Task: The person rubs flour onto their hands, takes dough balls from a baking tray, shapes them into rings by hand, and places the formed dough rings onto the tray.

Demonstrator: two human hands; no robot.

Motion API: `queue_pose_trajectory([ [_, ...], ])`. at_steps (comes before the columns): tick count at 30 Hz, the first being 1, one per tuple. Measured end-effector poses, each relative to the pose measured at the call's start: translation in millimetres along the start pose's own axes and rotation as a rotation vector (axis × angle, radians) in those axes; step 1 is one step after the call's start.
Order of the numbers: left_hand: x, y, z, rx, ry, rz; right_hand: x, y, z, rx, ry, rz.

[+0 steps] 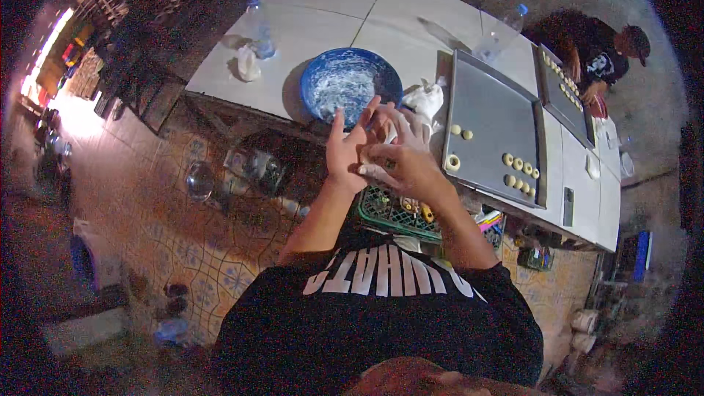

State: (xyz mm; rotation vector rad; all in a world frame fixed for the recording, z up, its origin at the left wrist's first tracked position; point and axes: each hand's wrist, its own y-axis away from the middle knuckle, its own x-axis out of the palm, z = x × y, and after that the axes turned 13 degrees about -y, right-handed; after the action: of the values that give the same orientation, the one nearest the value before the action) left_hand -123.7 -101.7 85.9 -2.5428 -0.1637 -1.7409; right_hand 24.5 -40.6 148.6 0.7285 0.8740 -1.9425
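My left hand is held palm up with its fingers apart, in front of the blue bowl dusted with white powder. My right hand, whitened at the fingers, curls over the left palm; what it holds there is hidden. A white cloth lies just right of the bowl. Beside it, a metal tray holds several pale dough pieces, one ring-shaped.
A co-worker works at a second tray at the right. Bottles and a white bag stand on the tiled table. Below are a green crate and glass containers over patterned flooring.
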Motion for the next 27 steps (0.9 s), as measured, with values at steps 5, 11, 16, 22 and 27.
queue_pose_trajectory([
  [5, 2, 10, 11, 0.083, -0.054, 0.044, -5, 7, -2, -0.1, -0.09, 0.103],
  [11, 17, 8, 39, 0.101, -0.048, 0.007, -19, 32, -12, -0.081, -0.057, 0.058],
  [16, 37, -1, 74, 0.036, -0.044, -0.091, -47, 58, -25, -0.033, -0.036, -0.067],
  [22, 64, -7, 101, 0.048, -0.142, 0.062, -69, 78, -41, 0.001, -0.2, -0.019],
  [27, 72, -11, 116, -0.034, -0.259, -0.141, -68, 100, -61, 0.029, -0.337, -0.176],
])
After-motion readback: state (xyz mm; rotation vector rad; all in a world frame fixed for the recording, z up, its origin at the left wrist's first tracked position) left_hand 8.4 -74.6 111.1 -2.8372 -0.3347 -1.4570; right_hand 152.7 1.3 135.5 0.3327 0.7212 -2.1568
